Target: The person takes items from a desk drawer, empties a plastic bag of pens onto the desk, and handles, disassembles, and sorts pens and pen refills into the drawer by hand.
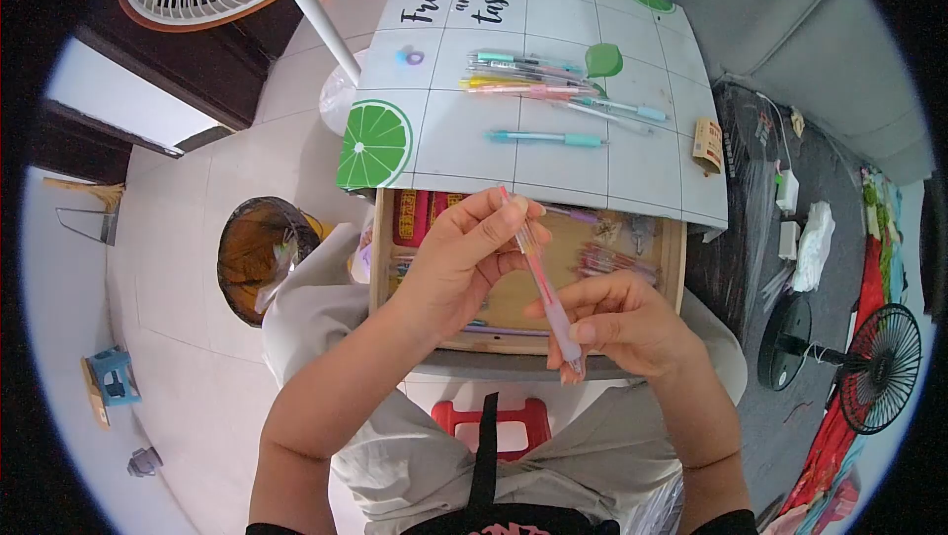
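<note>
We sit at a table with a printed grid cover (647,174), its wooden drawer (675,263) pulled open toward our lap. A loose heap of pens (533,90) lies on the cover, with a turquoise pen (548,139) by itself just on our side of it. Over the open drawer, our two hands share one clear-barrelled pink pen (545,290), slanting from upper left to lower right. To handle it well, we should keep both grips in line with the barrel and press gently along its length, so that the slim body does not bend or slip. Our left hand (474,246) is the higher, its thumb and forefinger pinching the pen's upper end, the other fingers curled in. Our right hand (629,326) comes in from the side, palm turned inward, thumb and fingers pinching the pale lower section just above the clear tip.
</note>
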Tool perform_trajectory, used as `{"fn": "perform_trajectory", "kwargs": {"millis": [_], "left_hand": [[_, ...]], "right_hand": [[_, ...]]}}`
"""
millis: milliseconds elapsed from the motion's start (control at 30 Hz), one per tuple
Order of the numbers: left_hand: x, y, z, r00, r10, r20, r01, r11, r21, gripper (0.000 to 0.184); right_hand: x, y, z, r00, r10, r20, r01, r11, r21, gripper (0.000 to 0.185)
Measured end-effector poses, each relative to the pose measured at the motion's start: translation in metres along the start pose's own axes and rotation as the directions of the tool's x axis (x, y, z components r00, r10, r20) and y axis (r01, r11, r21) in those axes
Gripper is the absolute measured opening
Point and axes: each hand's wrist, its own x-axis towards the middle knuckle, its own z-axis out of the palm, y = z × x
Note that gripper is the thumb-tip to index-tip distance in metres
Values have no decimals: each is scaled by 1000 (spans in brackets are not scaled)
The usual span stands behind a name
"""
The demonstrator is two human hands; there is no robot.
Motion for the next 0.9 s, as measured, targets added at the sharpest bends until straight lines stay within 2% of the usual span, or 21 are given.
{"fn": "perform_trajectory", "kwargs": {"millis": [133, 200, 267, 333, 367, 400, 433, 467, 500, 533, 567, 600, 633, 667, 700, 767, 800, 900], "left_hand": [[0, -1, 2, 1000, 3, -11, -3, 1000, -12, 18], [0, -1, 6, 997, 48, -62, -46, 999, 29, 23], [-1, -2, 5, 996, 83, -23, -82, 995, 59, 21], [1, -4, 3, 993, 112, 24, -113, 990, 79, 19], [1, -5, 2, 991, 128, 48, -136, 954, 267, 18], [2, -7, 2, 987, 139, 75, -158, 882, 444, 17], [2, -11, 2, 988, 129, 82, -153, 887, 435, 17], [2, -15, 3, 987, 132, 92, -161, 812, 561, 17], [1, -19, 4, 986, 135, 102, -168, 719, 674, 17], [2, -25, 2, 986, 127, 109, -167, 724, 669, 17], [2, -33, -2, 990, 75, 122, -141, 672, 727, 18], [2, -38, -3, 991, 25, 131, -119, 612, 782, 20], [1, -39, -3, 991, 20, 134, -118, 615, 779, 20], [1, -38, -1, 991, -51, 121, -69, 583, 810, 21], [1, -37, -1, 987, -121, 106, -23, 545, 838, 22], [3, -37, -5, 991, -105, 80, -15, 512, 859, 23], [5, -36, -7, 996, -82, 48, -3, 479, 878, 24], [6, -30, -6, 995, -76, 65, -17, 507, 862, 23]], "right_hand": [[0, 0, -1, 1000, 7, 2, -7, 1000, 6, 40], [0, -2, 0, 1000, 15, 4, -15, 1000, 5, 40], [1, -3, -1, 1000, 23, 4, -23, 1000, 5, 39], [-1, -2, -1, 996, -22, -92, 4, 981, -195, 33], [-3, -3, -5, 994, -22, -104, 2, 981, -195, 33], [-4, -6, -12, 988, -68, -142, -5, 888, -461, 29], [-7, -10, -18, 979, -117, -168, -31, 725, -688, 24], [-11, -16, -23, 976, -117, -184, -42, 727, -685, 24], [-14, -22, -28, 963, -221, -155, -23, 505, -863, 20], [-19, -27, -32, 947, -308, -96, -20, 239, -971, 17], [-23, -28, -35, 945, -308, -106, -30, 241, -970, 17], [-28, -29, -39, 930, -357, -93, -70, 75, -995, 19], [-32, -28, -41, 913, -401, -70, -116, -91, -989, 22], [-36, -25, -44, 885, -434, -167, -219, -72, -973, 19], [-40, -21, -48, 883, -436, -174, -226, -69, -972, 19], [-48, -12, -57, 830, -470, -301, -381, -81, -921, 14], [-53, -5, -62, 828, -470, -306, -385, -81, -919, 14], [-62, 12, -78, 778, -502, -377, -464, -55, -884, 12]]}}
